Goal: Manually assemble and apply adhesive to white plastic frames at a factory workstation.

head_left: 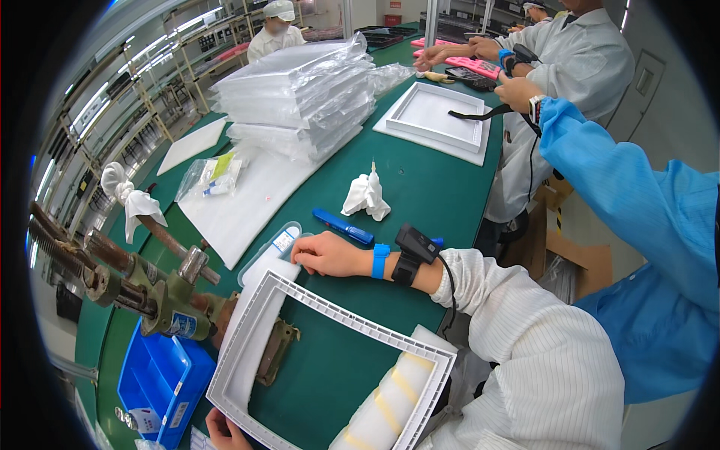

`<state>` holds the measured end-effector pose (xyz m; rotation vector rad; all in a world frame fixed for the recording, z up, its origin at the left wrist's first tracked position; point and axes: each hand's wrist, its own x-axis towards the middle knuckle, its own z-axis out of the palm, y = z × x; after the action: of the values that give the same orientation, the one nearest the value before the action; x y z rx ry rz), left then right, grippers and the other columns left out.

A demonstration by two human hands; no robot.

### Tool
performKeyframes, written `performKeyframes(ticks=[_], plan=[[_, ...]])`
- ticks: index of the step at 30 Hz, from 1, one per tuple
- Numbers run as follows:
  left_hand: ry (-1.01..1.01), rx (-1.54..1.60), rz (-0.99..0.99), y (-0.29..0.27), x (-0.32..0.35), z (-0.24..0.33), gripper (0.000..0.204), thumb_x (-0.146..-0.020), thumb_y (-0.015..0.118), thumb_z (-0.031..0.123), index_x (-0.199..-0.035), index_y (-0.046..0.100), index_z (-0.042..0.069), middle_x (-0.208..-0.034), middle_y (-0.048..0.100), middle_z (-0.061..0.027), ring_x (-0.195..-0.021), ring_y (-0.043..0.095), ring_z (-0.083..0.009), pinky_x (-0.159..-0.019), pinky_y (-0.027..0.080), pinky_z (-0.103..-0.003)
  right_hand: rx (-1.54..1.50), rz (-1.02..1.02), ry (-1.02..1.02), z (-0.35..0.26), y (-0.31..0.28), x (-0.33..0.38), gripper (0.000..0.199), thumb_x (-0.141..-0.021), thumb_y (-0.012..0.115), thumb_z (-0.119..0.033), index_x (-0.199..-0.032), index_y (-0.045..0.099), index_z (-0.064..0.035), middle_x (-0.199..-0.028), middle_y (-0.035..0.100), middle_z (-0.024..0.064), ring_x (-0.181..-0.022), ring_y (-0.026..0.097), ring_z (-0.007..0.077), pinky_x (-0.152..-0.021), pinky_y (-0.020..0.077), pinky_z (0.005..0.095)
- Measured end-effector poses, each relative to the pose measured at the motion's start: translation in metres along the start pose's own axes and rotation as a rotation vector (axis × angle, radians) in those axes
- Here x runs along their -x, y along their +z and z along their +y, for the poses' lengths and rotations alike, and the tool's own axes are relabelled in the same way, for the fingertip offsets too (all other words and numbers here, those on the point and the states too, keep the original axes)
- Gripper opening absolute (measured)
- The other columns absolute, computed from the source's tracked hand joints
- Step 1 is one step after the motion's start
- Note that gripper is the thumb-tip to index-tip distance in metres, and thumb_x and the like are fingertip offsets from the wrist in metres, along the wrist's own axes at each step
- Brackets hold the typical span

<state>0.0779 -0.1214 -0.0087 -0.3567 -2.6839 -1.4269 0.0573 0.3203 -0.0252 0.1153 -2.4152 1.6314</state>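
A white rectangular plastic frame [341, 306] lies on white foam pads, one of them wound with yellowish tape [386, 409]. My left hand [225, 433] is at its lower-left corner, fingers curled against the edge, and is cut off by the picture's bottom. Beyond the frame's far edge, my right hand [326, 255] is closed, fingertips pointing down by the white foam and a clear plastic box [271, 247] with a label. What those fingers hold, if anything, is hidden. Behind this hand lie a blue pen-shaped tool [343, 226] and a crumpled white cloth [366, 196] with a thin tip sticking out.
A green hand press [176, 304] stands at left, above a blue bin [161, 382]. Stacked white parts in plastic wrap [292, 94] fill the far table. Another white frame [435, 116] lies at far right. Co-workers [570, 56] stand there, one blue sleeve [600, 157] reaching in.
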Motion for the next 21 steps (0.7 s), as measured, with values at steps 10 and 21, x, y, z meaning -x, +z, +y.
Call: performKeyframes(ticks=[10, 21], plan=[[0.015, -0.029, -0.024, 0.0002, 0.0003, -0.0005, 0.026, -0.095, 0.06, 0.008, -0.118, 0.06, -0.004, -0.099, 0.065, -0.0151, -0.086, 0.06, -0.024, -0.08, 0.049, -0.033, 0.075, -0.01, -0.02, -0.002, 0.0007, 0.001, 0.015, -0.091, 0.054, -0.015, -0.093, 0.063, -0.0029, -0.069, 0.065, 0.0081, -0.062, 0.064, 0.0183, -0.062, 0.0495, 0.0318], [-0.006, 0.011, -0.045, 0.0004, 0.0005, 0.0009, 0.025, -0.096, 0.059, 0.006, -0.117, 0.06, -0.006, -0.104, 0.065, -0.0156, -0.091, 0.06, -0.0242, -0.084, 0.048, -0.033, 0.119, -0.007, -0.042, -0.0026, 0.0009, 0.0013, 0.014, -0.09, 0.055, -0.015, -0.093, 0.063, -0.003, -0.071, 0.066, 0.0102, -0.064, 0.066, 0.0213, -0.063, 0.0506, 0.034]])
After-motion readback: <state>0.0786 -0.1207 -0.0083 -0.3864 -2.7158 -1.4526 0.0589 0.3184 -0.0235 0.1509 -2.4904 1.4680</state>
